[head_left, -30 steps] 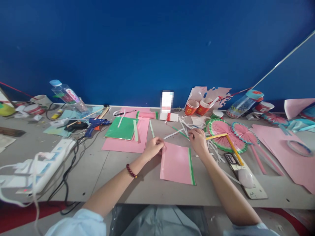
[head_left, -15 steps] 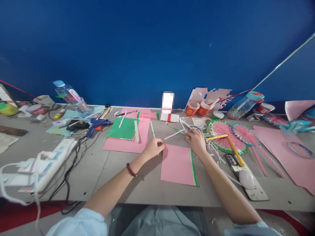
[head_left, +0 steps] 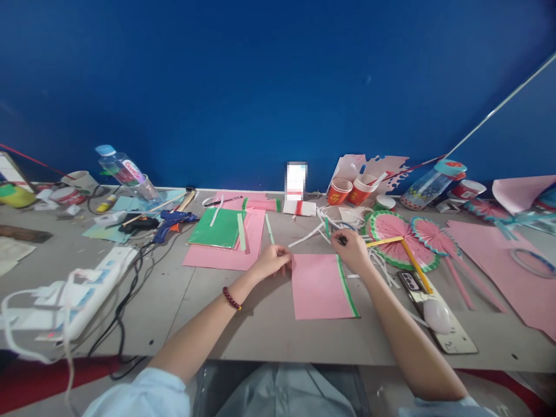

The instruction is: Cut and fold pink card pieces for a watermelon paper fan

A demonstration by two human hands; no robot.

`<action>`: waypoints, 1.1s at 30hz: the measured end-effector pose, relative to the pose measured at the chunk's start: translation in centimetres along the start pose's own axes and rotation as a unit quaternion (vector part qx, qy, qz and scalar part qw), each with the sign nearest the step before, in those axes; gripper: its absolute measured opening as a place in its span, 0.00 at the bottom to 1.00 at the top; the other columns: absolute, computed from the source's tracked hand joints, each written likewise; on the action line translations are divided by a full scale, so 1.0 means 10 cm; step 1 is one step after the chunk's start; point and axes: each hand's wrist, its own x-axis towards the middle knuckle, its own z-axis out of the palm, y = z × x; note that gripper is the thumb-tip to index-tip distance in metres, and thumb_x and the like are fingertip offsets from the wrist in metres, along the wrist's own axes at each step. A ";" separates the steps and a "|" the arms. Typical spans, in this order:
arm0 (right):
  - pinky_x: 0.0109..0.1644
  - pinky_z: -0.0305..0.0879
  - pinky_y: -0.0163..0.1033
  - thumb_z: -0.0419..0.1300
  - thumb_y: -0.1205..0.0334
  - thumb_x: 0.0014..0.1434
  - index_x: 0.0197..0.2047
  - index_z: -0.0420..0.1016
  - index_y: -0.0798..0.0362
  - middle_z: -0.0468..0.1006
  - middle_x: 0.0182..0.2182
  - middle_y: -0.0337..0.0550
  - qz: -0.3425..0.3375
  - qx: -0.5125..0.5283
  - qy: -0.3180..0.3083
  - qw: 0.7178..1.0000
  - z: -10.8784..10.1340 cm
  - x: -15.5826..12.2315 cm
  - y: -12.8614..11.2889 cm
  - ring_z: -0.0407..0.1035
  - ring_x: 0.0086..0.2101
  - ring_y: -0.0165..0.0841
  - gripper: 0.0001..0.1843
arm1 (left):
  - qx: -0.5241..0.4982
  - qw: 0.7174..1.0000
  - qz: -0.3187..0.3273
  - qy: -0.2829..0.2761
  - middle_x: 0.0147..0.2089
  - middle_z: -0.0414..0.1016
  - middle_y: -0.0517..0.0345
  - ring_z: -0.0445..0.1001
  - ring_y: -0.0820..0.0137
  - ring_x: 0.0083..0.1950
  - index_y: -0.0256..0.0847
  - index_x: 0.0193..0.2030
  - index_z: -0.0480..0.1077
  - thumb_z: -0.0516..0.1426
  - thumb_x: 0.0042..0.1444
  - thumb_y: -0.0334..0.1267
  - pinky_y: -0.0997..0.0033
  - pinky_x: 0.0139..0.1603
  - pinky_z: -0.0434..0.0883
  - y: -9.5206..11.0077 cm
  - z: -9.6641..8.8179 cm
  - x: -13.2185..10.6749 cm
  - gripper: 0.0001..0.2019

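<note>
A pink paper sheet (head_left: 319, 289) with a green-and-white strip (head_left: 348, 286) along its right edge lies in front of me. My left hand (head_left: 274, 260), with a beaded bracelet on the wrist, is closed at the sheet's upper left corner, its fingertips against the paper. Beyond the upper right corner, my right hand (head_left: 351, 248) is closed around a slim green item (head_left: 327, 227) with a dark part showing between the fingers. Its exact kind is unclear. White paper strips (head_left: 306, 236) lie near that hand.
Left of me are green paper packs (head_left: 216, 227), a blue glue gun (head_left: 171, 225) and a power strip (head_left: 102, 289) with cables. To the right are watermelon-patterned paper fans (head_left: 402, 237), a phone (head_left: 452, 330) and pink sheets (head_left: 495, 260). Red paper cups (head_left: 340, 192) stand behind.
The pink sheet has shifted slightly right and turned a little. My right hand has lifted the slim green item, which now points more upright; a dark part shows in its grip.
</note>
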 end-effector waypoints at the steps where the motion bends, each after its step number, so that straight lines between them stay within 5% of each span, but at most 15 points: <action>1: 0.39 0.61 0.39 0.56 0.63 0.48 0.26 0.72 0.52 0.76 0.26 0.41 0.028 0.021 0.010 0.999 -0.02 0.00 -0.02 0.69 0.31 0.35 0.04 | -0.004 1.000 0.004 -0.003 0.25 0.74 0.58 0.64 0.79 0.15 0.37 0.27 0.69 0.54 0.50 0.38 0.80 0.13 0.51 0.01 0.01 -0.01 0.07; 5: 0.34 0.62 0.37 0.60 0.59 0.48 0.29 0.72 0.52 0.77 0.24 0.39 0.145 0.181 0.055 0.971 -0.06 0.00 -0.10 0.70 0.27 0.32 0.06 | -0.013 0.999 0.035 0.007 0.22 0.72 0.60 0.60 0.81 0.14 0.36 0.26 0.69 0.55 0.50 0.39 0.80 0.18 0.57 0.04 0.05 -0.04 0.08; 9: 0.34 0.65 0.35 0.68 0.55 0.41 0.33 0.74 0.51 0.77 0.25 0.38 0.221 0.445 0.021 0.867 -0.08 0.02 -0.19 0.70 0.27 0.29 0.15 | -0.036 0.998 0.044 0.010 0.24 0.72 0.60 0.63 0.80 0.16 0.37 0.26 0.67 0.55 0.50 0.40 0.79 0.18 0.56 0.03 0.09 -0.03 0.09; 13: 0.35 0.67 0.35 0.72 0.59 0.37 0.35 0.75 0.50 0.78 0.29 0.37 0.255 0.560 -0.020 0.788 -0.10 0.03 -0.24 0.69 0.27 0.26 0.19 | -0.059 0.997 0.044 0.029 0.23 0.70 0.61 0.62 0.80 0.16 0.37 0.25 0.66 0.55 0.50 0.41 0.79 0.17 0.53 -0.01 0.10 0.00 0.09; 20: 0.33 0.67 0.33 0.69 0.64 0.40 0.29 0.73 0.50 0.76 0.28 0.34 0.212 0.561 0.022 0.800 -0.20 0.04 -0.26 0.67 0.25 0.24 0.11 | -0.059 0.993 0.057 0.080 0.19 0.65 0.65 0.59 0.80 0.18 0.37 0.25 0.69 0.57 0.47 0.41 0.78 0.20 0.55 -0.04 0.10 0.01 0.09; 28: 0.18 0.56 0.29 0.63 0.60 0.46 0.29 0.68 0.50 0.68 0.22 0.34 0.238 0.626 -0.146 0.728 -0.22 -0.10 -0.53 0.62 0.22 0.26 0.07 | -0.093 0.987 0.050 0.120 0.23 0.71 0.59 0.69 0.74 0.25 0.36 0.27 0.71 0.59 0.46 0.44 0.80 0.17 0.58 -0.02 0.11 0.01 0.11; 33: 0.24 0.63 0.33 0.64 0.54 0.49 0.27 0.67 0.51 0.72 0.26 0.37 0.228 0.596 -0.171 0.750 -0.10 -0.19 -0.64 0.66 0.25 0.28 0.12 | -0.169 0.979 0.025 0.114 0.23 0.72 0.59 0.72 0.72 0.26 0.36 0.26 0.71 0.64 0.40 0.47 0.76 0.22 0.68 -0.02 0.14 0.03 0.15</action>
